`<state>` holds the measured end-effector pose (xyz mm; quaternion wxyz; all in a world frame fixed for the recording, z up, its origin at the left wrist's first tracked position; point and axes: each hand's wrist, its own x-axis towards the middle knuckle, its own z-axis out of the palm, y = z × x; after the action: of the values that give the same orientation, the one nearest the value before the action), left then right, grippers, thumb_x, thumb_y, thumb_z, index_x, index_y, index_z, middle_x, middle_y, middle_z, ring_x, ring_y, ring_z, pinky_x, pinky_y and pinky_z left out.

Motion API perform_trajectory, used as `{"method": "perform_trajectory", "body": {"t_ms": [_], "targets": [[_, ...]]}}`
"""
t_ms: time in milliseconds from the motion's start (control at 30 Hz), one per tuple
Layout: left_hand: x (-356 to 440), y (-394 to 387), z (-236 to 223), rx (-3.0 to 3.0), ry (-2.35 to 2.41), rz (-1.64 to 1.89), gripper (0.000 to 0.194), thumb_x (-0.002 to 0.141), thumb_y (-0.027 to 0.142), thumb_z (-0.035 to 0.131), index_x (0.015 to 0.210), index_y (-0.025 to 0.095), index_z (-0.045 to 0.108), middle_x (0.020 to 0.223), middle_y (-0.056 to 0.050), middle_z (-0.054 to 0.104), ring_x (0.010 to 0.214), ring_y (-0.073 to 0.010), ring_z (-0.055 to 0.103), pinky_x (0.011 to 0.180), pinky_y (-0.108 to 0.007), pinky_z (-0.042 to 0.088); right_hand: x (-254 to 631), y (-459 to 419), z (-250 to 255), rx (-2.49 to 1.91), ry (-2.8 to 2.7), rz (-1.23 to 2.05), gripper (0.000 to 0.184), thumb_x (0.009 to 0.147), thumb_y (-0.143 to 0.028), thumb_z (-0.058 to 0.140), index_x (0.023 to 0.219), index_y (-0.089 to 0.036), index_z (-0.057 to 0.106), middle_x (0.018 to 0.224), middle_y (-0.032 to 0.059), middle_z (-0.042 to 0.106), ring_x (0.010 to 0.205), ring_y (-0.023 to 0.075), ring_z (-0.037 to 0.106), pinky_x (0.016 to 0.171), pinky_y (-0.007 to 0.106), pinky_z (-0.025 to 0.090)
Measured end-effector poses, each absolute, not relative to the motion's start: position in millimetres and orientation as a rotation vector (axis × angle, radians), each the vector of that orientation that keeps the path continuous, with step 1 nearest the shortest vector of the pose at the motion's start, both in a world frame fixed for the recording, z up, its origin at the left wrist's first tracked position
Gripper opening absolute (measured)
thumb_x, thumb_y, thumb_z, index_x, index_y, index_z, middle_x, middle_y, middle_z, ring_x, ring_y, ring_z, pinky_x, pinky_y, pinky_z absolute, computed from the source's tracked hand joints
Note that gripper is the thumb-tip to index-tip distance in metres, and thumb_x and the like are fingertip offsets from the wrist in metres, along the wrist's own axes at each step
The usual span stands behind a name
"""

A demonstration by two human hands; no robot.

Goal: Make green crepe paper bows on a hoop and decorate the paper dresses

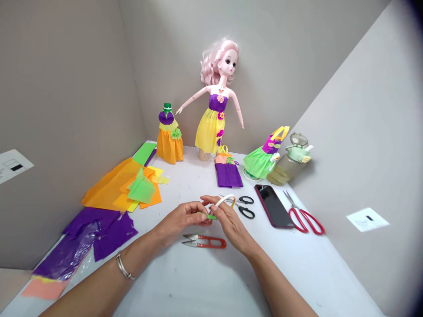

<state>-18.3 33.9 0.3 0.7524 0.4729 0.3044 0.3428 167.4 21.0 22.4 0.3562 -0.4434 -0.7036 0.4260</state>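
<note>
My left fingers [198, 207] pinched a green strip [207, 216], my right fingers [216, 210] apparently a white loop [225, 200]; a slack grip risked dropping both.

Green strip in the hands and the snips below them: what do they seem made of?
The green strip looks like matte paper, soft and dull, though it's small to tell. The snips seem to be shiny steel blades with a glossy orange-red plastic grip.

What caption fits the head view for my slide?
Left hand and right hand work a green paper strip before a paper-dressed doll.
</note>
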Motion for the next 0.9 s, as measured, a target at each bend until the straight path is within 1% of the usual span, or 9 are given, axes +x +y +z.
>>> {"method": "perform_trajectory", "body": {"t_ms": [133,233,333,467,633,700,900], "targets": [[-18,33,8,0.951,0.592,0.756,0.009,0.082,0.024,0.066,0.082,0.016,0.063,0.097,-0.005,0.066,0.097,-0.0216,0.064,0.098,-0.039,0.043,168,21,24,-1.133,-1.81,1.136,0.032,0.099,-0.036,0.036,0.117,-0.022,0.059,0.113,0.0052,0.061,0.106,0.0206,0.055,0.092,0.033,0.042],[-18,33,13,0.901,0.554,0.756,0.009,0.083,0.024,0.065,0.082,0.015,0.063,0.101,-0.006,0.067,0.097,-0.0216,0.065,0.099,-0.039,0.043,169,21,25,-1.102,-1.784,1.223,0.029,0.1,-0.035,0.034,0.107,-0.021,0.059,0.098,0.0035,0.062,0.089,0.0182,0.057,0.082,0.031,0.044],[-18,33,15,0.871,0.55,0.75,0.011,0.083,0.025,0.065,0.082,0.014,0.062,0.097,-0.007,0.069,0.097,-0.0209,0.065,0.098,-0.036,0.044,171,21,25,-1.094,-1.763,1.29,0.03,0.101,-0.035,0.031,0.105,-0.02,0.056,0.085,0.0008,0.059,0.076,0.0163,0.055,0.076,0.031,0.042],[-19,34,15,0.853,0.518,0.771,0.011,0.084,0.024,0.065,0.084,0.013,0.062,0.095,-0.008,0.07,0.095,-0.0208,0.066,0.097,-0.036,0.045,173,23,24,-1.099,-1.762,1.294,0.03,0.101,-0.035,0.029,0.101,-0.02,0.055,0.08,0.0001,0.057,0.076,0.0167,0.053,0.076,0.031,0.04],[-19,35,11,0.839,0.5,0.799,0.011,0.085,0.024,0.063,0.087,0.013,0.062,0.094,-0.01,0.071,0.094,-0.0224,0.067,0.1,-0.041,0.043,172,25,24,-1.044,-1.764,1.305,0.021,0.097,-0.027,0.033,0.091,-0.02,0.052,0.079,-0.0001,0.055,0.077,0.017,0.052,0.076,0.031,0.04],[-19,36,10,0.836,0.504,0.804,0.012,0.084,0.024,0.064,0.087,0.013,0.061,0.092,-0.009,0.071,0.094,-0.0225,0.068,0.1,-0.041,0.043,172,25,24,-1.051,-1.764,1.308,0.018,0.095,-0.024,0.036,0.087,-0.021,0.052,0.076,-0.0009,0.055,0.077,0.017,0.052,0.076,0.03,0.039],[-19,35,10,0.838,0.517,0.794,0.014,0.082,0.026,0.066,0.086,0.013,0.062,0.095,-0.01,0.071,0.096,-0.0229,0.068,0.099,-0.04,0.044,172,29,19,-1.052,-1.654,1.398,0.009,0.086,-0.016,0.046,0.083,-0.02,0.054,0.067,-0.0028,0.057,0.069,0.0148,0.052,0.067,0.027,0.039]]}}
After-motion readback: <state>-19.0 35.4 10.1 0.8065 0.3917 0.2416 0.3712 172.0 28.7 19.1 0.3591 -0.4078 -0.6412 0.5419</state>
